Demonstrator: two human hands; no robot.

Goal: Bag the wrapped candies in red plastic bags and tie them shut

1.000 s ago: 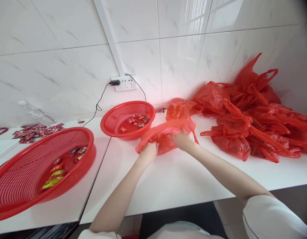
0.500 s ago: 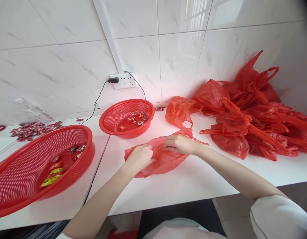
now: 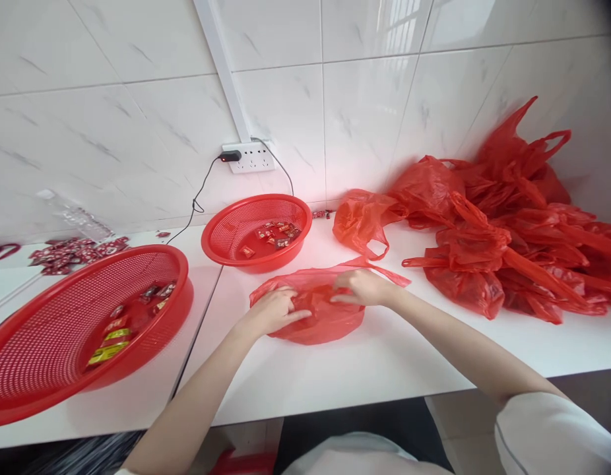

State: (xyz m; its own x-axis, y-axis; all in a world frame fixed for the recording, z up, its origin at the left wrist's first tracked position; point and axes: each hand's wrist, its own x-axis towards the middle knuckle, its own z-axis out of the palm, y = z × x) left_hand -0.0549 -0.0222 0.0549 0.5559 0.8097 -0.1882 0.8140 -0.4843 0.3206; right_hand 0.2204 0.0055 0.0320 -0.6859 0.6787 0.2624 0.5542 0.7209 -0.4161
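Observation:
A thin red plastic bag (image 3: 318,333) lies spread on the white table in front of me, with its mouth facing up. My left hand (image 3: 273,311) rests at the bag's left rim, thumb stretched out and apart from the bent fingers. On the right side of the mouth, my right hand (image 3: 359,287) reaches in, fingers curved and thumb apart from them. Both hands touch the film, and I see no firm grip. Some fingertips are hidden by the red plastic. One handle of the bag trails out to the right, past my right wrist.
A small red basket (image 3: 219,257) with wrapped sweets stands behind the bag. At left is a larger red basket (image 3: 181,310) holding more packets. Red plastic bags (image 3: 478,244) are heaped at right. Small red packets (image 3: 70,254) and a clear bottle (image 3: 80,218) lie back left.
The bag's mouth has spread wider and rounder. My left hand's thumb has moved away from its fingers, and my right hand's fingers have loosened. The view has shifted slightly.

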